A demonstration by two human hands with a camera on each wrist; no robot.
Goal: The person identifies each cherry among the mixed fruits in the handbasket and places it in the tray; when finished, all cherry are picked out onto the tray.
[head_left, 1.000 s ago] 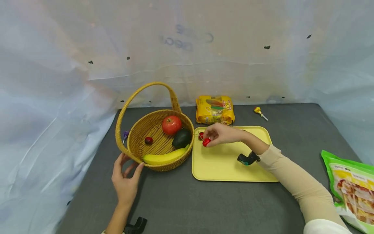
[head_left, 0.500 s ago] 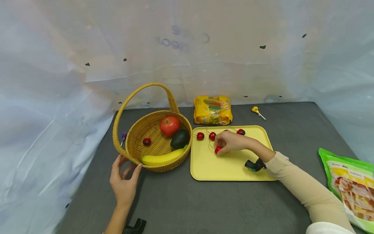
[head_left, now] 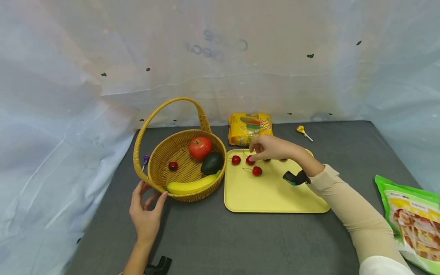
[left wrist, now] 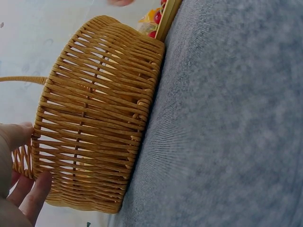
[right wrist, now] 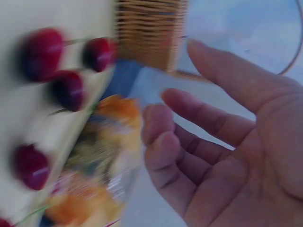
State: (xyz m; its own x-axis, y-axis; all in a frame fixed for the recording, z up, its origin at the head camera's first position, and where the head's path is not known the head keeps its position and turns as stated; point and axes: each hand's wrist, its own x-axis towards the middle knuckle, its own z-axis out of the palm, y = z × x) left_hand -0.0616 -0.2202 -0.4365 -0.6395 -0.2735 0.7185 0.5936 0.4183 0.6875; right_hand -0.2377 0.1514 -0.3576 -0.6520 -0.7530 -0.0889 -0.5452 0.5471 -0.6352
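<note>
My left hand (head_left: 146, 215) grips the rim of the wicker basket (head_left: 196, 197) near the foot of its handle; the left wrist view shows thumb and fingers on either side of the weave (left wrist: 94, 118). Inside the basket lie an apple (head_left: 200, 148), an avocado (head_left: 212, 163), a banana (head_left: 190, 188) and one cherry (head_left: 173, 166). Over the back of the yellow tray (head_left: 268, 196) hovers my right hand (head_left: 273, 148), its loosely bent fingers holding nothing in the right wrist view. Several stemmed cherries lie on the tray, one cherry (head_left: 256, 171) nearer the middle; the hand partly hides others.
Behind the tray stands a yellow snack packet (head_left: 245, 128). A yellow-wrapped lollipop (head_left: 300, 129) lies at back right, a purple one (head_left: 146, 158) left of the basket. A green-edged food bag (head_left: 412, 225) is at the right. Plastic sheeting (head_left: 220, 84) surrounds the table.
My right hand has put a cherry down on the tray, let it go and risen toward the back. The left hand has stayed on the basket rim.
</note>
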